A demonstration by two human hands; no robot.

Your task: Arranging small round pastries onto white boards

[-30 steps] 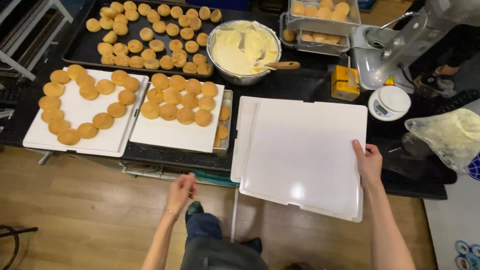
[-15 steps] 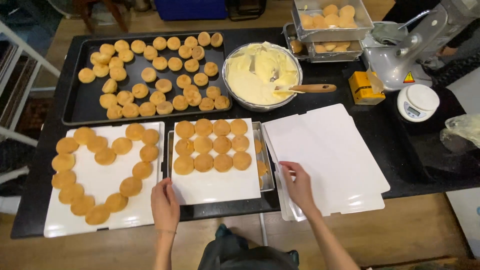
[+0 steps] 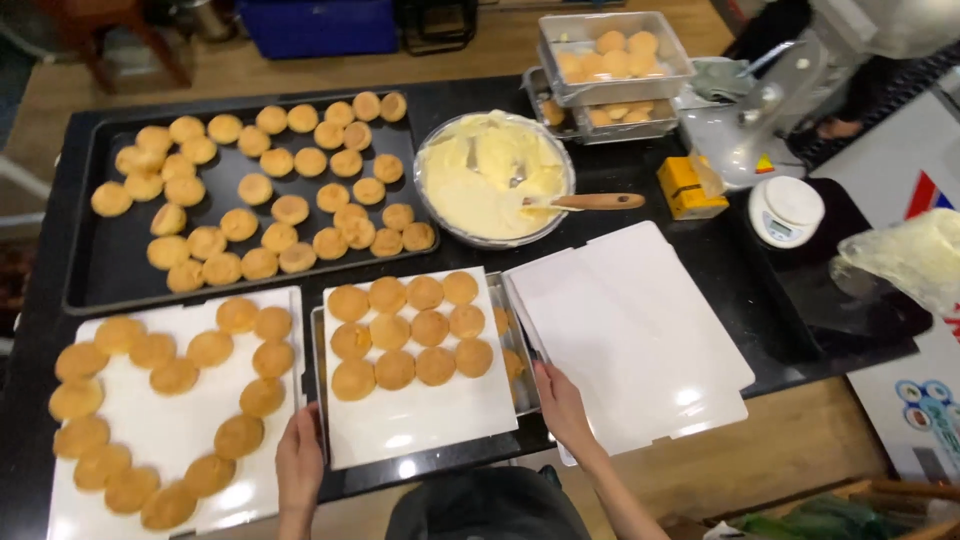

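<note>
**Two hands at a board of buns**

The left hand (image 3: 299,462) is lying at the front edge of the counter (image 3: 770,290), touching the left front corner of the middle board (image 3: 420,420). Its fingers are lying flat, not closed around anything. The right hand (image 3: 562,404) is touching the right side of the same board near its front corner, fingers bent against the edge. I cannot tell if it is really gripping it.

The middle board is sitting on a metal tray (image 3: 522,352) near the front edge. Twelve round buns (image 3: 410,330) are sitting on its back half in three rows.

To the left, another white board (image 3: 190,425) is holding buns laid in a heart shape (image 3: 165,375). To the right, bare white boards (image 3: 640,335) are lying stacked, sticking out over the front edge.

Behind them, a black tray (image 3: 110,265) is holding many more buns. Beside it a bowl of cream (image 3: 493,178) is standing with a wooden spoon (image 3: 590,201) in it. At the back right, metal pans (image 3: 612,60) are holding more buns. A small white scale (image 3: 787,210) is sitting near the right edge.
</note>
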